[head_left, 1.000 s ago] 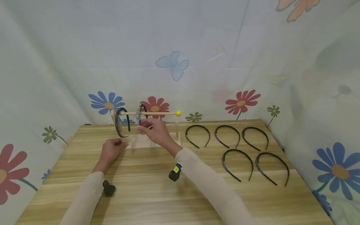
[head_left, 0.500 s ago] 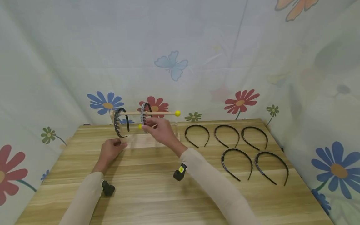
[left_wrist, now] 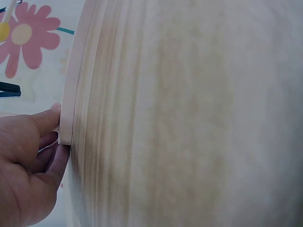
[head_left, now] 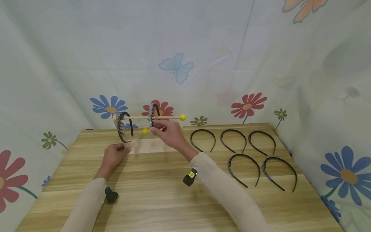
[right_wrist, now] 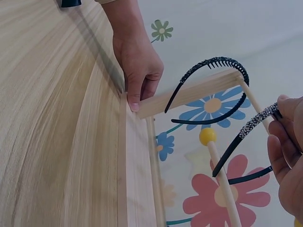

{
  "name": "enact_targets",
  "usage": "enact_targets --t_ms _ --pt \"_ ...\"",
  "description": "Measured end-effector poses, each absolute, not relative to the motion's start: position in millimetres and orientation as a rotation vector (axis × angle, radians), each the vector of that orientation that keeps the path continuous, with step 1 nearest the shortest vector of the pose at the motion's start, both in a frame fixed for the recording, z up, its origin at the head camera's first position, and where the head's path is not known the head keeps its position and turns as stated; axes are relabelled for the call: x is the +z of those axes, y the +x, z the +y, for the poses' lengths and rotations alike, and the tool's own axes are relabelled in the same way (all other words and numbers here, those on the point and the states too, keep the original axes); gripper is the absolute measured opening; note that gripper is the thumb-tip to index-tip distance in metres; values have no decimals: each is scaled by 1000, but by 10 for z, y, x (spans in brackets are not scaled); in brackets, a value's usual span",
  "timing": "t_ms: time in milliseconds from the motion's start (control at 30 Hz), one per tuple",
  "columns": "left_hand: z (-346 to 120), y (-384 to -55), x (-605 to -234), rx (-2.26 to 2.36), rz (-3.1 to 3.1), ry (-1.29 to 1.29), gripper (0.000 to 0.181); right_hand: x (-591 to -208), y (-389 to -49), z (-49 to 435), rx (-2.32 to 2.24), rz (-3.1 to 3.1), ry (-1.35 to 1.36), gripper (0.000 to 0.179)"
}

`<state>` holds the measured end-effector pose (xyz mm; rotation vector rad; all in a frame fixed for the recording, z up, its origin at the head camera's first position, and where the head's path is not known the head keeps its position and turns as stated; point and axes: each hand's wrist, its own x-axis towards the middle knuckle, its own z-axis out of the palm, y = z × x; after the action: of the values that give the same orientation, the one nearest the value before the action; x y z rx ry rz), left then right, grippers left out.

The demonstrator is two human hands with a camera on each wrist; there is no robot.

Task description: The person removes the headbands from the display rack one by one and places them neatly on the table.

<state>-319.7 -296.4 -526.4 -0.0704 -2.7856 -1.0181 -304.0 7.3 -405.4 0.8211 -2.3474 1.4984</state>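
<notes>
A wooden headband stand has a pale base point(head_left: 146, 145), a horizontal rod point(head_left: 137, 117) tipped with a yellow ball point(head_left: 182, 117), and a lower rod whose yellow ball point(head_left: 145, 131) shows behind. My left hand point(head_left: 114, 158) pinches the base's near left corner, thumb on top in the right wrist view. With thumb and fingers my right hand point(head_left: 171, 133) pinches a black toothed headband with silver glitter point(head_left: 151, 114), which loops over the upper rod around mid-length. Another dark headband point(head_left: 120, 129) hangs at that rod's left end, beside the upright point(right_wrist: 189, 93).
Several dark headbands lie on the wood-grain table at the right, in a back row point(head_left: 203, 130) and a front row point(head_left: 244, 154). A flower-print cloth point(head_left: 211, 80) rises behind the table and along its sides.
My right hand has slid the glitter headband rightward along the upper rod, uncovering the lower rod's yellow ball. My left hand stays at the base corner.
</notes>
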Motion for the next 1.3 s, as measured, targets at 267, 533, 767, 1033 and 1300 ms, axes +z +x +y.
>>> enact_targets --t_ms 267,533,767,1033,1300 --pt "-2955 -3195 -5259 -1034 -2791 -54 39 -3977 -2998 163 1533 -2291 853 29" --pt "-2948 -3175 -5251 -1026 -2780 -72 37 -3919 -2981 247 1504 -2254 864 33" --pt "-2937 -3166 -5235 -1033 -2786 -64 38 -3868 -2966 300 1530 -2213 860 31" --pt "-2939 -3164 -5227 -1036 -2786 -69 36 -3846 -2963 396 1520 -2201 833 26" --pt "-2936 -3164 -5229 -1055 -2791 -61 35 -3835 -2960 518 1528 -2235 780 32"
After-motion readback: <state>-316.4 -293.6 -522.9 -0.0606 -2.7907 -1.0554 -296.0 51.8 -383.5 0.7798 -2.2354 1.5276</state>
